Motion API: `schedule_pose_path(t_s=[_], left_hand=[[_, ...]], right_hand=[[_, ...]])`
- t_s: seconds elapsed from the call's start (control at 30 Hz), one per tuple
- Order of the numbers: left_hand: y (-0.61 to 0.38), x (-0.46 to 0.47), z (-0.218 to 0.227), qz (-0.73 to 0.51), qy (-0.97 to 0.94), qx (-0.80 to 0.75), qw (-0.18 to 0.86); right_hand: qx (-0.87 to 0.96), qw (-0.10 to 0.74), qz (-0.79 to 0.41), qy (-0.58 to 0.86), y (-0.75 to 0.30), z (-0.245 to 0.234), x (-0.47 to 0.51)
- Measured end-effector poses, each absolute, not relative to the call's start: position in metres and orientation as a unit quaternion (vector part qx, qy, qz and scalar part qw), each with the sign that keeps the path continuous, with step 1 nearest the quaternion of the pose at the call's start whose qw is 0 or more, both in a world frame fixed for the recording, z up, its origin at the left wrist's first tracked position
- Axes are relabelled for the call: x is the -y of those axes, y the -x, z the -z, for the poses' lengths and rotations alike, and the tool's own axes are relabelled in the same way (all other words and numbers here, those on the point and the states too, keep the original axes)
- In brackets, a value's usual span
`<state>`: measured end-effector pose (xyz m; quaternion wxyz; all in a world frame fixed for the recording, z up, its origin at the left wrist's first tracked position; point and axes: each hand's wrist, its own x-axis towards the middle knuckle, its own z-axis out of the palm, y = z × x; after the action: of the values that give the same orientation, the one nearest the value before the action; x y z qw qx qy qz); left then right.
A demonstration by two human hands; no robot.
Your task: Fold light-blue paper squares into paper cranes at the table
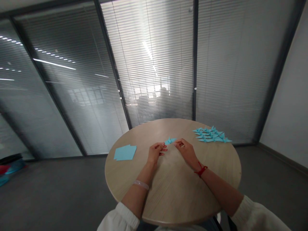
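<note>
A small light-blue folded paper crane is between my two hands, over the far middle of the round table. My left hand has its thumb and index finger pinched at the crane's left end, the other fingers loosely curled. At the crane's right end, my right hand pinches with thumb and fingertips, which partly cover that tip. Several finished blue paper cranes stand in rows to the right of my right hand. Flat blue paper sheets lie stacked unevenly to the left of my left hand.
The round wooden table has its near edge close to my body. Behind it rises a glass partition with blinds and dark frames. Red and blue items are on the floor at far left. A plain wall stands at right.
</note>
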<state>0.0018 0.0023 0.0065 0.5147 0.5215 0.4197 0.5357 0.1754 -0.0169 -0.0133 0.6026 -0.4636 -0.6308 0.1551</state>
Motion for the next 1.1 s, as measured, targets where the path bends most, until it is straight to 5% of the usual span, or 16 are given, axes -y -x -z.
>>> schedule_pose_path(t_s=[0.77,1.0,1.1], left_hand=[[-0.009,-0.005,0.003,-0.480,-0.587,-0.414,0.504],[-0.011,0.000,0.010,-0.436,-0.732,-0.400,0.339],[-0.014,0.011,0.011,-0.318,-0.817,-0.399,0.271]], right_hand=[[0.664,0.548,-0.036,0.507,-0.177,0.022,0.010],[0.638,0.548,-0.001,0.541,-0.198,0.021,-0.008],[0.633,0.522,0.037,0.571,-0.219,0.015,-0.030]])
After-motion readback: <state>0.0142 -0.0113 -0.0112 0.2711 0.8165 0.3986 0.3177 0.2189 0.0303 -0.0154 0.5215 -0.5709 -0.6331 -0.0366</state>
